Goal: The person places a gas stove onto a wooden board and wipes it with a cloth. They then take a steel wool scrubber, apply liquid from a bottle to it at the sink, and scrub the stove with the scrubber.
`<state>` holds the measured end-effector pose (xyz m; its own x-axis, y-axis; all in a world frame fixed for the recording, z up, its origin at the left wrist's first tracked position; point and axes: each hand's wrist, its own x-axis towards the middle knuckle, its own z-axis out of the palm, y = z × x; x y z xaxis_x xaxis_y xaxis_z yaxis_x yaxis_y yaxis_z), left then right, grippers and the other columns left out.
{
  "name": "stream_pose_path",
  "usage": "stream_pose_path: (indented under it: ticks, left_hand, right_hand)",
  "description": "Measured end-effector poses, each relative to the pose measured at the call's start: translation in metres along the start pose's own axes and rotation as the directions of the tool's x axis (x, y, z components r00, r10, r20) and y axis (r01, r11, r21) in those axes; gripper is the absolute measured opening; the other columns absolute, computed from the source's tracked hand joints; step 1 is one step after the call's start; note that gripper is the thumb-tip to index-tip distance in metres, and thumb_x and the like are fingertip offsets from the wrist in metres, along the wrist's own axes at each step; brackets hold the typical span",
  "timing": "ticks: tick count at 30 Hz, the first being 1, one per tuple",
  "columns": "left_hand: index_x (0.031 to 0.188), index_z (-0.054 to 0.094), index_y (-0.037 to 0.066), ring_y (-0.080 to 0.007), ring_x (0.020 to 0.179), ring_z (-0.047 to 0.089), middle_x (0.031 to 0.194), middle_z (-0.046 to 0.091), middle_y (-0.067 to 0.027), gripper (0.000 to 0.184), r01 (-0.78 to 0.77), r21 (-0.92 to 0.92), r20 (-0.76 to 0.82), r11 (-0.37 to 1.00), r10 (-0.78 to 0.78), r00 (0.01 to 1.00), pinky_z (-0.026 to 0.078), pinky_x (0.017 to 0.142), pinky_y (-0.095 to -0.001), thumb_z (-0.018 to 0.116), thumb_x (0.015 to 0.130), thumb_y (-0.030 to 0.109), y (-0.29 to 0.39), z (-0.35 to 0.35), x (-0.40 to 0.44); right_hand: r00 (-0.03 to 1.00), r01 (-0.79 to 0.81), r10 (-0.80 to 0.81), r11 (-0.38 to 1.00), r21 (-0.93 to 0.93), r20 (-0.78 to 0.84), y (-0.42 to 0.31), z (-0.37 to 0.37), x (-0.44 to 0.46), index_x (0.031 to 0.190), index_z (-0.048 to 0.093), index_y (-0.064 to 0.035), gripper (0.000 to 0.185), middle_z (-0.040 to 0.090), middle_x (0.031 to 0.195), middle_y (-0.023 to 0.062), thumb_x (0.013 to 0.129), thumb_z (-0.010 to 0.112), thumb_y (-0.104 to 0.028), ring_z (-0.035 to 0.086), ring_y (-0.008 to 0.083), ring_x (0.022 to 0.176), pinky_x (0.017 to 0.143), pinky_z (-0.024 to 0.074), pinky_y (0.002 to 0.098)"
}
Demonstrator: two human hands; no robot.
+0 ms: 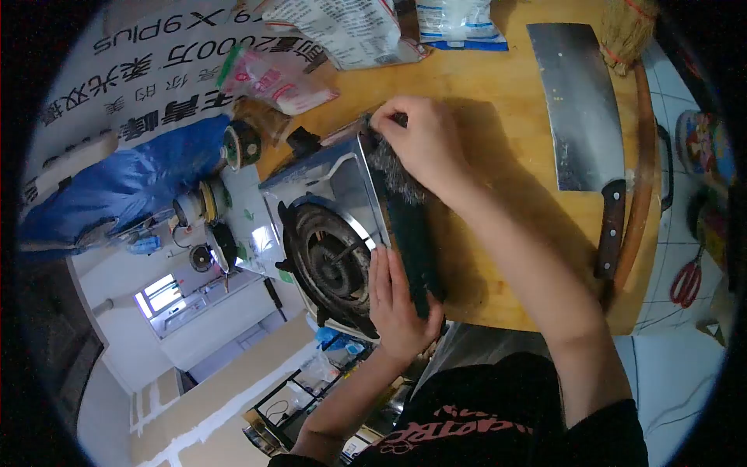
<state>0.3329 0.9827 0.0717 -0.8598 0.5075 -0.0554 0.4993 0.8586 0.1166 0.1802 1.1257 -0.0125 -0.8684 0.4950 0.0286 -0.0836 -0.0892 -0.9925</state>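
A portable gas stove (pixel 331 167) with a shiny steel top, a black round burner (pixel 331 261) and a dark green side panel (pixel 416 249) stands on the wooden board. My left hand (pixel 401 303) grips its near edge, fingers laid over the steel rim and thumb on the green side. At the far end of that side, my right hand (pixel 420 140) holds a grey steel wool scrubber (pixel 401 179) against the stove, fingers curled. Part of the scrubber is hidden under the hand.
A cleaver (pixel 580 109) lies on the wooden board (pixel 498 265) at right, beside a straw brush (pixel 626 31). Plastic bags (pixel 342 31) and a white-blue packet (pixel 459 23) sit at the back. Red-handled scissors (pixel 686 282) are beyond the board's right edge.
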Motion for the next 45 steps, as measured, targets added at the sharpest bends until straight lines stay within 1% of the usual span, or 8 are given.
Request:
stream_pose_path:
  ticks: [13, 16, 24, 29, 32, 35, 36, 45]
  left_hand:
    - [0.135, 0.032, -0.01, -0.0465, 0.127, 0.035, 0.136, 0.034, -0.0308, 0.077, -0.012, -0.007, -0.021, 1.0, 0.012, 1.0, 0.032, 0.105, -0.0486, 0.062, 0.066, 0.009, 0.0, 0.0, -0.002]
    - [0.135, 0.032, -0.009, -0.0464, 0.127, 0.035, 0.137, 0.034, -0.0307, 0.078, -0.007, -0.018, -0.022, 1.0, 0.007, 1.0, 0.032, 0.105, -0.0489, 0.062, 0.066, 0.009, 0.001, 0.0, -0.001]
    - [0.135, 0.033, -0.009, -0.0456, 0.127, 0.035, 0.137, 0.034, -0.0304, 0.078, 0.004, 0.002, -0.002, 1.0, -0.004, 1.0, 0.031, 0.105, -0.0488, 0.063, 0.065, 0.008, 0.0, 0.0, -0.004]
    - [0.14, 0.027, -0.006, -0.0461, 0.131, 0.028, 0.142, 0.028, -0.0297, 0.082, 0.002, -0.02, 0.011, 1.0, -0.002, 1.0, 0.025, 0.108, -0.0513, 0.062, 0.07, 0.018, -0.004, 0.002, -0.005]
    - [0.14, 0.027, -0.006, -0.046, 0.13, 0.029, 0.141, 0.029, -0.0295, 0.081, 0.01, -0.039, 0.002, 0.999, -0.01, 1.0, 0.025, 0.107, -0.0514, 0.061, 0.07, 0.017, -0.004, 0.003, -0.006]
    - [0.14, 0.027, -0.006, -0.0457, 0.13, 0.03, 0.141, 0.029, -0.0293, 0.08, -0.002, -0.033, -0.009, 0.999, 0.002, 1.0, 0.025, 0.107, -0.0511, 0.061, 0.07, 0.015, -0.005, 0.005, -0.007]
    - [0.14, 0.027, -0.006, -0.0457, 0.13, 0.03, 0.141, 0.029, -0.0293, 0.08, 0.0, -0.035, -0.01, 0.999, 0.0, 1.0, 0.025, 0.107, -0.0511, 0.061, 0.07, 0.015, -0.004, 0.005, -0.005]
    - [0.136, 0.033, -0.007, -0.0449, 0.128, 0.035, 0.138, 0.034, -0.0294, 0.079, 0.023, -0.023, -0.009, 0.999, -0.023, 1.0, 0.033, 0.104, -0.048, 0.063, 0.065, 0.008, 0.0, 0.0, -0.002]
  right_hand:
    - [0.998, -0.061, 0.066, 0.975, -0.212, 0.018, 0.007, -0.006, 0.008, 0.074, 0.063, -0.0016, 0.01, 0.063, 0.077, 0.0196, 0.075, 0.063, -0.012, 0.062, 0.0349, 0.074, 0.066, 0.0481, 0.0416]
    - [0.997, 0.071, -0.073, 0.995, -0.072, -0.024, 0.012, -0.003, -0.002, 0.073, 0.064, -0.0026, 0.01, 0.063, 0.073, 0.0195, 0.076, 0.061, -0.012, 0.062, 0.0353, 0.069, 0.063, 0.0485, 0.0415]
    - [0.986, 0.165, -0.167, 0.974, -0.156, -0.002, 0.022, 0.001, 0.01, 0.073, 0.066, -0.0059, 0.01, 0.063, 0.069, 0.0173, 0.076, 0.06, -0.013, 0.063, 0.0352, 0.064, 0.062, 0.0494, 0.0431]
    - [0.994, 0.071, -0.099, 0.906, -0.417, -0.047, 0.023, -0.012, 0.027, 0.072, 0.067, -0.0062, 0.008, 0.064, 0.07, 0.0173, 0.074, 0.062, -0.012, 0.064, 0.0334, 0.067, 0.064, 0.0507, 0.042]
    - [0.987, -0.114, 0.082, 0.964, -0.24, -0.14, 0.014, -0.024, 0.033, 0.08, 0.068, -0.0039, 0.011, 0.066, 0.078, 0.0153, 0.077, 0.063, -0.013, 0.064, 0.0333, 0.076, 0.068, 0.0502, 0.0384]
    - [0.996, -0.061, 0.044, 0.971, -0.229, -0.08, 0.02, -0.011, 0.036, 0.083, 0.069, -0.0041, 0.013, 0.066, 0.079, 0.0158, 0.078, 0.063, -0.014, 0.064, 0.0329, 0.076, 0.068, 0.0503, 0.0383]
    - [0.999, 0.033, -0.029, 0.902, -0.431, 0.016, 0.038, -0.002, 0.035, 0.085, 0.07, -0.0042, 0.015, 0.066, 0.081, 0.0162, 0.078, 0.063, -0.015, 0.064, 0.0331, 0.077, 0.069, 0.0502, 0.0389]
    - [1.0, -0.014, 0.011, 0.959, -0.285, -0.01, 0.02, -0.012, 0.019, 0.084, 0.07, -0.002, 0.014, 0.066, 0.079, 0.0165, 0.077, 0.065, -0.012, 0.064, 0.0328, 0.077, 0.071, 0.0501, 0.0378]
